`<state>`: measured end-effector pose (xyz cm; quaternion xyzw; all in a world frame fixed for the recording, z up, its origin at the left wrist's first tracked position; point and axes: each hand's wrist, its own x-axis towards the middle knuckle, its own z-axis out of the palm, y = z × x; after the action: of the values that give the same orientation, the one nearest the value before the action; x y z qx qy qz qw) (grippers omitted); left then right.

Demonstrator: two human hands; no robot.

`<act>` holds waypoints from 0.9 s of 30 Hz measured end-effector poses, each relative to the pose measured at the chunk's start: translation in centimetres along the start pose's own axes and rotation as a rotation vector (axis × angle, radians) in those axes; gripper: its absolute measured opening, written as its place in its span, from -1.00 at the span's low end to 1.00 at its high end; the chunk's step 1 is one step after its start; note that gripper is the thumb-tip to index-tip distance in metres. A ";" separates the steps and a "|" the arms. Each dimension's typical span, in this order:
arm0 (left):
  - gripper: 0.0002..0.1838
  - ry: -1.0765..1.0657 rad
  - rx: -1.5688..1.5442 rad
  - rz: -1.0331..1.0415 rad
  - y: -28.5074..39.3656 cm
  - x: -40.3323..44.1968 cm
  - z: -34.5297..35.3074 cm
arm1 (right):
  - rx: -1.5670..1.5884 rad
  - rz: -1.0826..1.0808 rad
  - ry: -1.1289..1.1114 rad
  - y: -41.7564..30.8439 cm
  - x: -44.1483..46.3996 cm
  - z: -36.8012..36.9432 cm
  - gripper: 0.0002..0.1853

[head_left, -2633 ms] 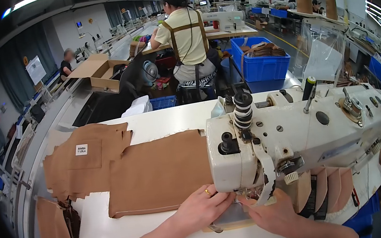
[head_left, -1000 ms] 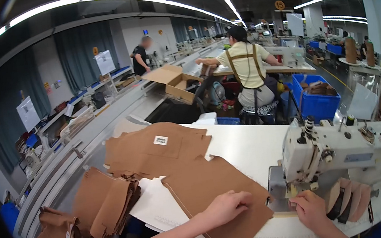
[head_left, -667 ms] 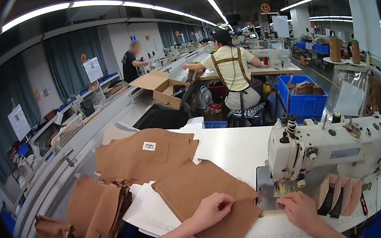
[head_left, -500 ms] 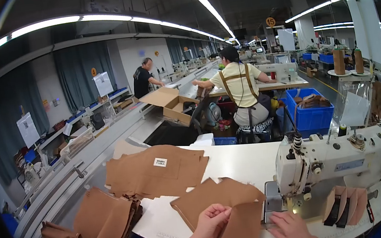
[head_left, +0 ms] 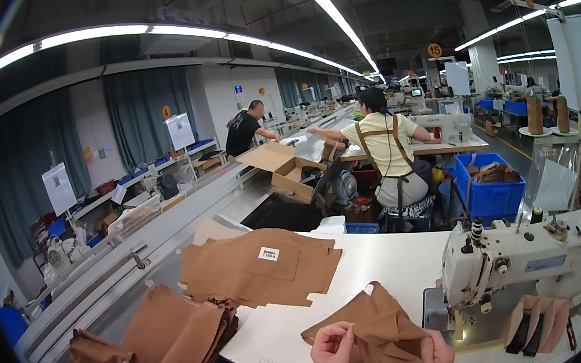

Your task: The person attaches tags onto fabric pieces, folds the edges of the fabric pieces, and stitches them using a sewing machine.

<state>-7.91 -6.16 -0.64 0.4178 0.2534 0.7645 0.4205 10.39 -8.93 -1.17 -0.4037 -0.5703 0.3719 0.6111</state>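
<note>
Head view: right hand has come off the machine plate and onto the brown fabric panel; both hands hold it now, bunched and creased, in front of the worktop, left of the sewing machine, so the panel is clear of the needle area; left hand pinches the cloth between thumb and fingers; right hand grips its right edge, fingertips partly behind folds, exact grip can't tell; labelled brown piece lies flat beyond; panel's lower part cut off by frame; underside hidden.
</note>
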 end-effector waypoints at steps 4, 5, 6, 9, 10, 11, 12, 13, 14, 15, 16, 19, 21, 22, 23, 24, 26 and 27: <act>-0.79 -0.018 0.258 0.006 2.0 -2.4 3.8 | -0.130 -0.096 0.017 0.4 -0.6 0.5 -0.72; -0.80 -0.113 0.259 -0.031 1.5 -3.1 3.1 | -0.245 -0.136 0.002 1.1 -1.1 0.6 -0.80; -0.81 -0.210 0.260 -0.068 1.0 -3.7 2.6 | -0.317 -0.215 -0.006 0.6 -1.2 0.5 -0.82; -0.83 0.047 0.109 -0.325 -0.6 -4.4 1.8 | -0.428 -0.413 0.011 -1.7 -1.6 0.4 -0.92; -0.83 0.155 0.108 -0.341 -1.1 -4.4 1.7 | -0.476 -0.371 0.015 -1.2 -1.8 0.0 -0.91; -0.83 0.112 0.056 -0.297 -0.5 -4.6 2.4 | -0.522 -0.330 0.018 -0.4 -2.1 -0.5 -0.91; -0.82 0.070 0.005 -0.252 0.9 -4.8 3.6 | -0.568 -0.289 0.022 -0.1 -2.2 -0.9 -0.90; -0.82 0.027 -0.046 -0.205 1.9 -5.2 4.5 | -0.458 -0.167 0.043 0.0 -2.3 -1.2 -0.88; -0.80 -0.030 0.074 -0.169 2.2 -5.8 4.8 | -0.347 -0.048 0.064 -0.3 -2.5 -1.6 -0.85; -0.79 -0.089 0.196 -0.133 2.2 -6.5 4.9 | -0.233 0.071 0.087 -0.5 -2.5 -1.9 -0.83; -0.77 -0.147 0.318 -0.099 2.0 -7.1 4.7 | -0.060 0.172 0.092 0.4 -2.4 -2.2 -0.81; -0.75 -0.070 0.238 -0.299 1.2 -7.6 4.1 | 0.238 0.368 0.063 5.0 -3.7 -2.5 -0.71; -0.75 -0.006 0.128 -0.279 -0.6 -7.1 3.5 | -0.206 0.096 -0.073 -1.0 -3.5 -2.8 -0.70; -0.75 -0.006 0.092 -0.302 -0.6 -7.1 3.5 | -0.426 -0.045 -0.142 -3.2 -3.3 -2.8 -0.69; -0.74 -0.005 0.057 -0.325 -0.5 -7.1 3.5 | -0.395 -0.196 -0.110 -2.8 -3.3 -2.7 -0.68; -0.73 -0.005 0.026 -0.347 -0.2 -7.0 3.6 | -0.384 -0.167 -0.094 -2.4 -3.5 -2.6 -0.67; -0.76 0.028 0.096 -0.318 1.7 -7.7 4.9 | -0.360 -0.108 -0.062 -1.9 -3.7 -2.6 -0.67; -0.77 0.043 0.131 -0.305 2.6 -8.0 5.5 | -0.203 0.016 -0.032 -1.8 -3.7 -2.6 -0.67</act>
<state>-1.96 -14.17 0.71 0.3845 0.3722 0.6825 0.4978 12.67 -13.20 -1.00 -0.4622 -0.6115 0.3236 0.5547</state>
